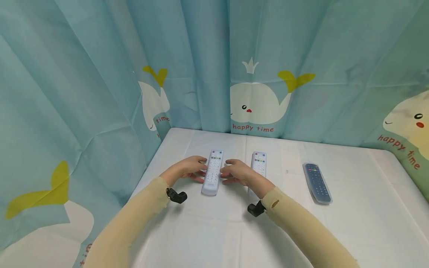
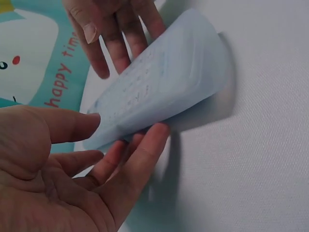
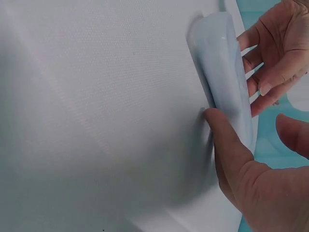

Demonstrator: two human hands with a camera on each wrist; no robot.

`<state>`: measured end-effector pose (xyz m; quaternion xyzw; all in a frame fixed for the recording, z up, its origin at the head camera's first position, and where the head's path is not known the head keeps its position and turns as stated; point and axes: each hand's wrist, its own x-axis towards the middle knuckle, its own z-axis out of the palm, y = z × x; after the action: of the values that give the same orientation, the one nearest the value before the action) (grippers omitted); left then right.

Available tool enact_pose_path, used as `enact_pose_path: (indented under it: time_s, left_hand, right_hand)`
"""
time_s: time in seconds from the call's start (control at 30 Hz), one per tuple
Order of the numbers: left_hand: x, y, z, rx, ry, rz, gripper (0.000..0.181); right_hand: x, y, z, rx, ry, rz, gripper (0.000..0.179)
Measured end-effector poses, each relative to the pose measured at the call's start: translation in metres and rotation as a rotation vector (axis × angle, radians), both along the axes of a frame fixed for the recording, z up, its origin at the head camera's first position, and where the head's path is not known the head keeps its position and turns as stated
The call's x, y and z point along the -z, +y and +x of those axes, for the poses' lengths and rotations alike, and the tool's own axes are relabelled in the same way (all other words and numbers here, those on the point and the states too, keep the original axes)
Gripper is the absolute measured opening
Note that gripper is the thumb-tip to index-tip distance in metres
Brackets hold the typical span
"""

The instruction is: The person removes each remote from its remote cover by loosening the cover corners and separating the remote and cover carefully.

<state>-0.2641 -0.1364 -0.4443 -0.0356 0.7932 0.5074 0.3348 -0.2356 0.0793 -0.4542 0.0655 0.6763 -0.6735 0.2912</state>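
Note:
A white remote control in a translucent sleeve lies on the white table between both hands, buttons up. Beside its left edge is my left hand, fingers loosely bent. In the left wrist view, that hand's fingertips meet the sleeve's side while the thumb stays apart from it. On the opposite side is my right hand, with fingers extended along the remote's edge. The right wrist view shows its fingers against or very near the sleeve; contact is hard to tell. Neither hand curls round the remote.
A second white remote lies partly under the right hand and wrist. Farther right is a dark remote in a clear sleeve. A blue curtain with whale prints hangs along the back and left of the table.

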Motion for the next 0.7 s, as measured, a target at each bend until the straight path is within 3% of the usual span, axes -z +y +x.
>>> enact_pose_path:
  time_s: [0.23,0.7]
  left_hand:
    - [0.005,0.003,-0.001,0.008,0.035,-0.038,0.052]
    - [0.004,0.009,0.0,0.005,0.075,-0.086,0.053]
  right_hand:
    - [0.002,-0.003,-0.004,0.009,-0.023,-0.006,0.066]
    - [0.006,-0.005,-0.012,0.0,-0.059,0.003,0.058]
